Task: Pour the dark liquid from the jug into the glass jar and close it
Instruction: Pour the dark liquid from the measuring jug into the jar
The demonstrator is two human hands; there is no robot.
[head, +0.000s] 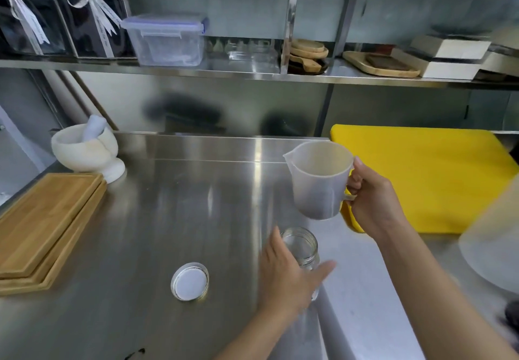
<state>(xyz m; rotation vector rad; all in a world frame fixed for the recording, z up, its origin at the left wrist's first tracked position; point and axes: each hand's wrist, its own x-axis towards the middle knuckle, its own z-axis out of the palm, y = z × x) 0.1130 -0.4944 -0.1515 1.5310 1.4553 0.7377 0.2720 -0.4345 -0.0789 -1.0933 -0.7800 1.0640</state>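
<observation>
A: Where is the jug [318, 181]?

B: In the air, above the steel counter [168, 219] and just beyond the jar [302, 250]. The right hand [370, 202] has it by the handle, fingers curled tight around the loop, thumb at the top near the rim. The spout points left. The jug sits nearly upright, with only a slight lean.

A: Can you see the liquid?

B: Only as a dark tint low in the cloudy plastic. The level I cannot tell.

A: And the jar?

B: It stands upright on the counter, mouth open, clear glass with a threaded neck. It looks empty at the top; the lower part is hidden behind the left hand [286, 272]. That hand wraps the jar's near side, thumb on the left, fingers spread out past the right side. The fingers are blurred, so how firm the grip is I cannot tell.

A: The lid [190, 281]?

B: Flat on the counter, left of the jar and apart from it, white inner face up.

A: What else is around?

B: A yellow board [427, 179] behind the right hand, wooden boards [42, 227] stacked at the left edge, and a white mortar [84, 151] with its pestle [94, 127] at the back left.
</observation>
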